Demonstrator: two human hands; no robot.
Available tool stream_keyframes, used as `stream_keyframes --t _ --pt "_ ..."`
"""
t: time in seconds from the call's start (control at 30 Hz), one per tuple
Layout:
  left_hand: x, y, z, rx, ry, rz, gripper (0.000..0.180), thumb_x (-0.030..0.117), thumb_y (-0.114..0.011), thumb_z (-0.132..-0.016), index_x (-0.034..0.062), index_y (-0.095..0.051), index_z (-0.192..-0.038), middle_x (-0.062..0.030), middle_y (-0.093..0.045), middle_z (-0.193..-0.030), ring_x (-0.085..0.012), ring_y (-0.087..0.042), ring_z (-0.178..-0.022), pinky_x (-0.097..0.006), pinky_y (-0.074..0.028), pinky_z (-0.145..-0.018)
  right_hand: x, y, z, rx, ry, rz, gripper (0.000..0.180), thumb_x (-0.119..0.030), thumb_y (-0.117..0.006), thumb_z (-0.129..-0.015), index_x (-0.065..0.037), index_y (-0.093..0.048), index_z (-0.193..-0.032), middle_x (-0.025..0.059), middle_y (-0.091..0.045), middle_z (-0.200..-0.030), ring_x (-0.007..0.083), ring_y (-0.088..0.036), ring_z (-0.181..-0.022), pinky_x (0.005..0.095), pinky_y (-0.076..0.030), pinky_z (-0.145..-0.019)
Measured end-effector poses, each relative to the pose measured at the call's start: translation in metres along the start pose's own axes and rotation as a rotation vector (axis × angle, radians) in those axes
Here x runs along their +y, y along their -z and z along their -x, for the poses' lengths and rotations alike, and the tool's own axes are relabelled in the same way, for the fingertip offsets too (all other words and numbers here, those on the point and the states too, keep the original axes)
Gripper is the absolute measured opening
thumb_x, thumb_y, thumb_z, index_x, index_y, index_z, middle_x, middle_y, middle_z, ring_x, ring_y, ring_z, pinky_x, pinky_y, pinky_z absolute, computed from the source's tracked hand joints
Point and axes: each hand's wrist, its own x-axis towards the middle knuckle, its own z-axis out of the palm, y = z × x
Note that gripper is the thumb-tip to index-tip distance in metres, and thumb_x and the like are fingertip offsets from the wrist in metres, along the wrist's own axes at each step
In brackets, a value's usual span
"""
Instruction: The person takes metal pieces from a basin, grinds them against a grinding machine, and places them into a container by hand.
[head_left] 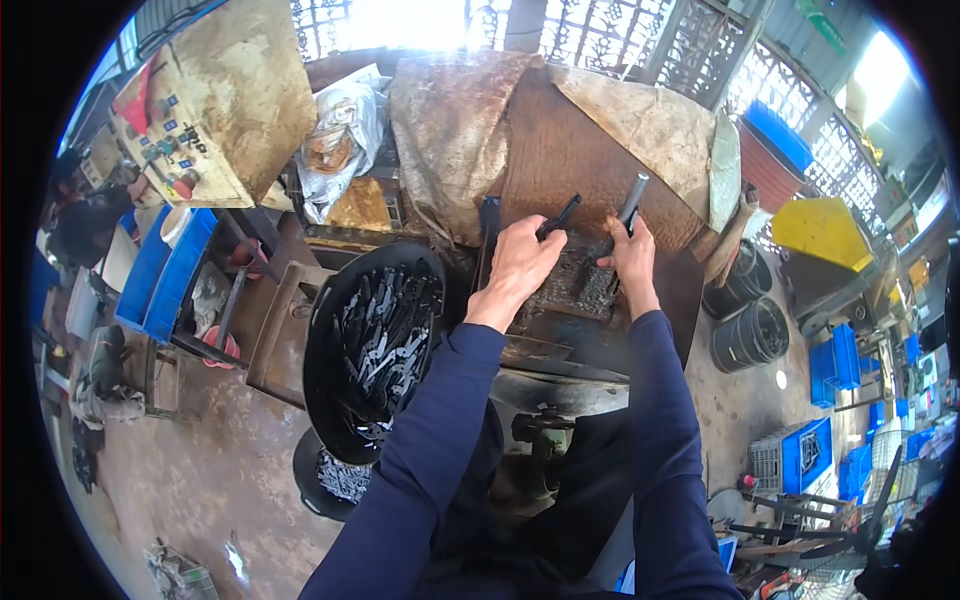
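Left hand [522, 262] grips dark part [563, 214], upper center of frame. Right hand [633, 257] grips metal rod [633, 201], right of center.

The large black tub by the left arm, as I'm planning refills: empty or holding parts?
Not empty: dark parts lie heaped in the tub; their depth is hidden.

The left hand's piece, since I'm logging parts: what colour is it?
The piece in the left hand is black, best seen in the head view.

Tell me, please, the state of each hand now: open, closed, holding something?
Left hand: closed, holding a dark narrow piece.
Right hand: closed, holding a grey rod.
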Motion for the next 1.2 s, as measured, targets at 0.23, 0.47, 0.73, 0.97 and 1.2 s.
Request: stream_keyframes --t 0.23,0.47,0.73,0.97,1.2 --pt "0.001 0.011 0.005 0.016 -0.045 0.05 0.032 0.028 -0.066 -0.091 -0.0038 -0.069 -0.098 -0.0169 -0.069 -0.078 -0.0259 -0.066 -0.075 -0.039 -0.05 -0.072 0.003 -0.005 -0.002 0.004 -0.014 -0.018 0.031 -0.025 -0.064 -0.098 0.003 -0.062 -0.11 0.0143 -0.072 -0.098 0.0241 -0.07 -0.056 0.0329 -0.054 -0.044" --pt "-0.005 0.006 -0.002 -0.02 -0.054 0.022 0.031 0.027 -0.067 -0.091 -0.0033 -0.07 -0.091 -0.0099 -0.064 -0.069 -0.0182 -0.06 -0.065 -0.036 -0.047 -0.064 0.0 0.001 0.002 -0.004 -0.006 -0.029 0.03 -0.024 -0.063 -0.099 0.003 -0.063 -0.113 0.0142 -0.072 -0.099 0.0241 -0.071 -0.06 0.0323 -0.057 -0.045" --pt "-0.017 0.006 -0.003 -0.074 -0.032 0.054 0.031 0.027 -0.067 -0.092 -0.0033 -0.068 -0.087 -0.0054 -0.056 -0.063 -0.0126 -0.053 -0.06 -0.034 -0.042 -0.058 -0.017 0.023 0.044 -0.089 -0.056 -0.138 0.026 -0.02 -0.069 -0.096 0.001 -0.065 -0.111 0.0069 -0.066 -0.095 0.0138 -0.063 -0.064 0.0289 -0.054 -0.045" --pt "-0.021 -0.003 -0.002 -0.121 -0.05 -0.064 0.03 0.027 -0.068 -0.093 -0.0022 -0.068 -0.089 -0.01 -0.057 -0.063 -0.0175 -0.055 -0.062 -0.037 -0.044 -0.06 -0.032 0.073 0.109 -0.488 -0.066 -0.047 0.02 -0.012 -0.072 -0.092 -0.001 -0.067 -0.108 0.0035 -0.066 -0.098 0.012 -0.064 -0.071 0.0242 -0.054 -0.052" --pt "-0.064 -0.032 0.0 -0.061 -0.316 -0.274 0.03 0.029 -0.068 -0.091 -0.0005 -0.071 -0.098 -0.0211 -0.066 -0.076 -0.039 -0.066 -0.075 -0.047 -0.051 -0.072 -0.002 0.085 0.172 -0.603 0.683 0.329 0.033 0.0 -0.074 -0.076 -0.002 -0.067 -0.109 0.012 -0.069 -0.103 0.0277 -0.071 -0.087 0.0358 -0.059 -0.072"
